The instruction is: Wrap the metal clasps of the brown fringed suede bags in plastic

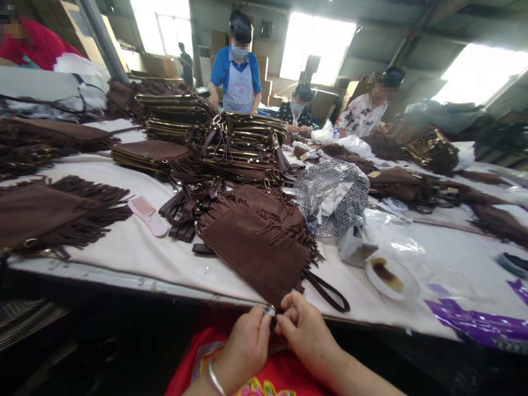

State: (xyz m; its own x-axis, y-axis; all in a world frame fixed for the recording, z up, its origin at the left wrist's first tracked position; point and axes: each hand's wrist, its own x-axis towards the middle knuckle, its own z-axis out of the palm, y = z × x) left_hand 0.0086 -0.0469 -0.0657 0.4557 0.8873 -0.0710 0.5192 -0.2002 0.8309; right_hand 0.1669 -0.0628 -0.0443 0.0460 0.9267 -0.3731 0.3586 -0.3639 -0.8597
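A brown suede fringed pouch (pixel 256 247) lies flat at the table's front edge, its near corner pointing at me. At that corner my left hand (pixel 247 338) pinches a small whitish, shiny bit between thumb and fingers, too small to name. My right hand (pixel 307 330) is closed close beside it, fingertips pinched together at the same corner. What the right fingers hold is hidden. A dark wrist strap (pixel 330 291) loops out from the pouch's right side. Under the pouch's far end lies more brown fringed material.
Left of the pouch are a pink comb (pixel 147 215), dark straps (pixel 185 212) and another fringed pouch (pixel 53 214). Stacked pouches with gold zippers (pixel 243 143) stand behind. To the right are a grey-speckled bundle (pixel 330 192), a stained white dish (pixel 388 278) and purple plastic (pixel 478 322). Several people work beyond.
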